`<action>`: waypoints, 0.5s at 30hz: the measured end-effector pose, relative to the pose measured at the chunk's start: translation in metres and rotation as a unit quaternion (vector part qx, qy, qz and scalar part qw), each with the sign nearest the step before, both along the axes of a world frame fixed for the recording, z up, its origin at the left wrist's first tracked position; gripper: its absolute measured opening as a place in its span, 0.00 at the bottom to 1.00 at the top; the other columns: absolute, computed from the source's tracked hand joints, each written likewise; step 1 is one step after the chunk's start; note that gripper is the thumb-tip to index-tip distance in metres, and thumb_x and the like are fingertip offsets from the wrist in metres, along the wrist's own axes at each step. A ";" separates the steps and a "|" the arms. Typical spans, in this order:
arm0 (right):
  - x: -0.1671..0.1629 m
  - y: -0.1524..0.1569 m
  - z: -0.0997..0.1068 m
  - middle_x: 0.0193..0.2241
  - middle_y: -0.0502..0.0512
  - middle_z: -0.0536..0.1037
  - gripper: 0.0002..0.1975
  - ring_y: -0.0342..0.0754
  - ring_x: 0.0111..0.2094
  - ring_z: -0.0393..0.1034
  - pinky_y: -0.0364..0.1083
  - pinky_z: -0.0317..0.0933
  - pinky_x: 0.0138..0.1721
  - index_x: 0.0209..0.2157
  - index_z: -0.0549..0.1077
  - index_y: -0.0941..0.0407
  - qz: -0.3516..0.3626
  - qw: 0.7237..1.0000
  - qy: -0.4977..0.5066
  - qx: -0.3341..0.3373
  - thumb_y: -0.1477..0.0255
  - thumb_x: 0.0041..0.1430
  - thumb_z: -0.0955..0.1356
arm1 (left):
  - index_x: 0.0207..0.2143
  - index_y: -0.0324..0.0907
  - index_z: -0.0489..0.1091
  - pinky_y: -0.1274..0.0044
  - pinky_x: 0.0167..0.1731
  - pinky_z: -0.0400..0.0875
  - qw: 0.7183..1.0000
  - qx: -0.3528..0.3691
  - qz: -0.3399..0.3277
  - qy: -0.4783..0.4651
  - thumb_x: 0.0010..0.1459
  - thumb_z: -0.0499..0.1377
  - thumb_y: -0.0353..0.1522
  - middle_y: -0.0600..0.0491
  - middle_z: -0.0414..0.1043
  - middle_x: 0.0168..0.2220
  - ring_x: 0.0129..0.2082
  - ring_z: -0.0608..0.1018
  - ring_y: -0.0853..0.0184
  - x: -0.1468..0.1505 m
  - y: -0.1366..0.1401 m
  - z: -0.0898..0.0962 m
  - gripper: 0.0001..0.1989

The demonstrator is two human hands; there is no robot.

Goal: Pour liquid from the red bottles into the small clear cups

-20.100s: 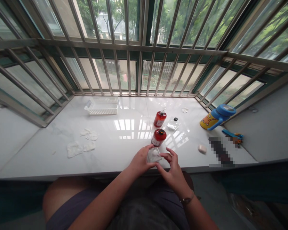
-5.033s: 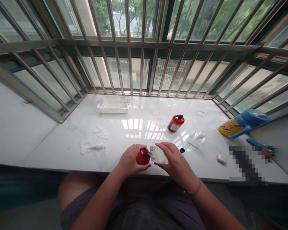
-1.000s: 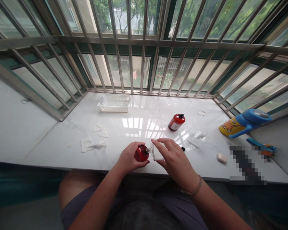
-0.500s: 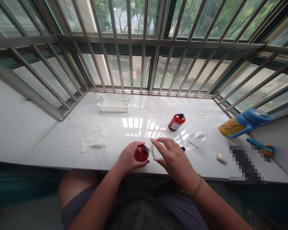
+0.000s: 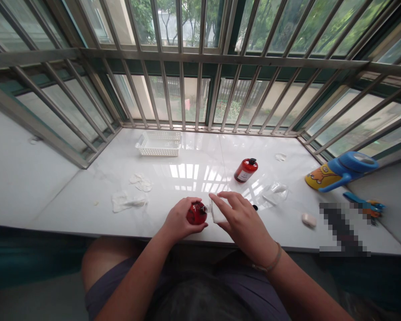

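Note:
My left hand [image 5: 181, 218] is wrapped round a red bottle [image 5: 197, 215] near the front edge of the white counter [image 5: 76, 196]. In my right hand [image 5: 242, 216] is a clear bottle [image 5: 218, 213] with whitish contents, tilted onto its side. Its narrow glass neck [image 5: 207, 208] meets the mouth of the red bottle. I cannot tell whether liquid is flowing. A small black cap [image 5: 255, 207] lies just beyond my right hand, partly hidden by it. Farther back stands another red bottle [image 5: 246, 170] with a black top and a pale label.
A white perforated basket [image 5: 158, 150] sits near the window bars. Crumpled tissues [image 5: 128, 202] lie left, a clear plastic wrapper [image 5: 279, 191] right. Farther right are a blue and yellow flask [image 5: 337, 173], a pale block [image 5: 308, 220], a blue strap [image 5: 357, 200] and a blurred-out dark object.

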State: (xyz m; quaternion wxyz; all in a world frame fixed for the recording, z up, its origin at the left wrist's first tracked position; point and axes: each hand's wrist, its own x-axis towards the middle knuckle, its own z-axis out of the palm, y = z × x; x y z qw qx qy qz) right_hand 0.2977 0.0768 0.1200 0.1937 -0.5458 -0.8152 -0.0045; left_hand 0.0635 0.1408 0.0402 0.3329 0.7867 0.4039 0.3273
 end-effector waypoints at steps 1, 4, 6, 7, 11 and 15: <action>0.000 0.000 0.000 0.58 0.64 0.75 0.43 0.64 0.58 0.71 0.62 0.72 0.56 0.69 0.64 0.50 0.000 1.000 0.000 0.000 0.82 0.56 0.77 | 0.57 0.50 0.70 0.63 0.56 0.78 1.000 0.000 0.000 0.001 0.49 0.77 0.39 0.49 0.78 0.53 0.53 0.81 0.54 0.000 0.000 0.000 0.34; 0.000 0.000 -0.001 0.58 0.63 0.75 0.42 0.64 0.59 0.70 0.62 0.71 0.57 0.69 0.64 0.49 -0.001 1.000 0.005 0.000 0.83 0.56 0.76 | 0.57 0.50 0.70 0.63 0.56 0.77 1.000 -0.004 0.000 0.003 0.49 0.77 0.38 0.49 0.78 0.53 0.53 0.81 0.54 0.000 0.000 0.001 0.34; 0.000 -0.001 -0.001 0.58 0.63 0.75 0.42 0.63 0.59 0.70 0.62 0.71 0.57 0.69 0.64 0.49 -0.001 1.000 0.010 0.001 0.83 0.56 0.76 | 0.57 0.50 0.70 0.63 0.56 0.77 1.000 -0.006 0.000 0.003 0.49 0.77 0.38 0.49 0.78 0.53 0.53 0.81 0.55 0.001 0.000 0.002 0.34; 0.000 -0.001 -0.001 0.59 0.63 0.74 0.42 0.63 0.59 0.70 0.62 0.71 0.57 0.69 0.64 0.49 0.000 1.000 0.011 0.000 0.83 0.57 0.76 | 0.57 0.50 0.70 0.63 0.56 0.77 1.000 -0.007 0.000 0.003 0.49 0.77 0.38 0.49 0.78 0.53 0.53 0.81 0.55 0.001 0.000 0.002 0.34; 0.000 -0.001 -0.001 0.59 0.63 0.74 0.41 0.63 0.59 0.69 0.62 0.71 0.58 0.69 0.64 0.50 0.002 1.000 0.014 0.001 0.84 0.57 0.75 | 0.57 0.50 0.70 0.63 0.56 0.77 1.000 -0.007 0.000 0.000 0.49 0.77 0.38 0.49 0.78 0.53 0.53 0.81 0.55 0.001 0.000 0.003 0.33; 0.000 0.000 0.000 0.58 0.63 0.74 0.41 0.63 0.59 0.69 0.61 0.71 0.58 0.69 0.65 0.50 0.002 1.000 0.011 0.006 0.84 0.57 0.75 | 0.57 0.49 0.70 0.63 0.57 0.77 1.000 -0.009 0.002 -0.002 0.49 0.77 0.38 0.50 0.78 0.53 0.52 0.81 0.55 0.001 0.000 0.002 0.33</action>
